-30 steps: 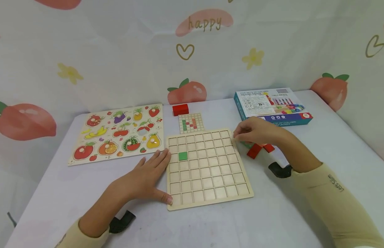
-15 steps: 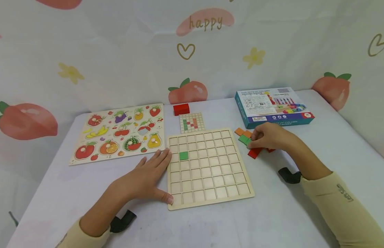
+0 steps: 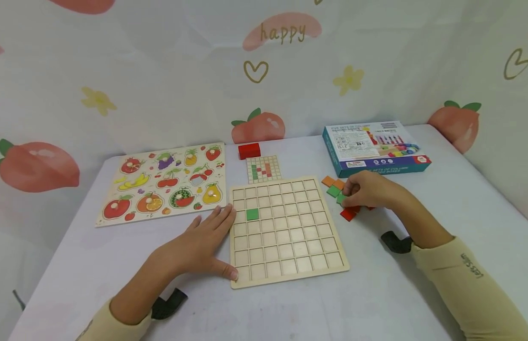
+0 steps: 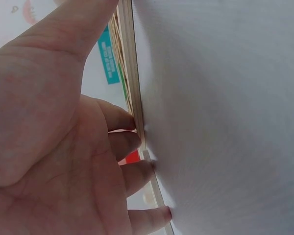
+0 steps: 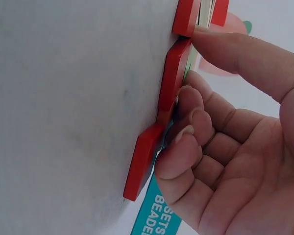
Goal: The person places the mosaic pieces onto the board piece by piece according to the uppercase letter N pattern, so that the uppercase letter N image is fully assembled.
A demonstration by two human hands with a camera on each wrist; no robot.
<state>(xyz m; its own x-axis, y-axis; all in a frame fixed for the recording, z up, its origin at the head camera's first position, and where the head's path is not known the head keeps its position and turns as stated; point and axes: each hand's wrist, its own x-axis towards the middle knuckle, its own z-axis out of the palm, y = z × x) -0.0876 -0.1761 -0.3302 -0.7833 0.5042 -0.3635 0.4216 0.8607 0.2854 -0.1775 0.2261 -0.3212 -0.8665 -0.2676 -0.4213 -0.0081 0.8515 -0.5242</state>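
Note:
A square wooden grid board (image 3: pixel 289 235) lies flat, one green tile (image 3: pixel 252 214) set in a cell at its upper left. My left hand (image 3: pixel 195 248) is spread along the board's left edge, fingers and thumb touching it. To the right of the board, my right hand (image 3: pixel 372 189) pinches a loose green square tile (image 3: pixel 340 199) between thumb and index finger, low at the table. Around it lie another green tile (image 3: pixel 333 191), orange tiles (image 3: pixel 328 181) and red tiles (image 3: pixel 348 214), partly hidden by the hand. In the right wrist view, red tiles (image 5: pixel 142 164) stand out close below the curled fingers.
A small pattern card (image 3: pixel 264 176) lies behind the board, with a red block (image 3: pixel 249 151) beyond it. At left is a fruit puzzle board (image 3: pixel 153 215). A flat blue and white box (image 3: pixel 353 142) lies at the back right, near the patterned backdrop.
My right hand has come from the board's upper right corner back to the loose tiles. The two loose green tiles have shifted slightly apart. My left hand stays on the board's edge.

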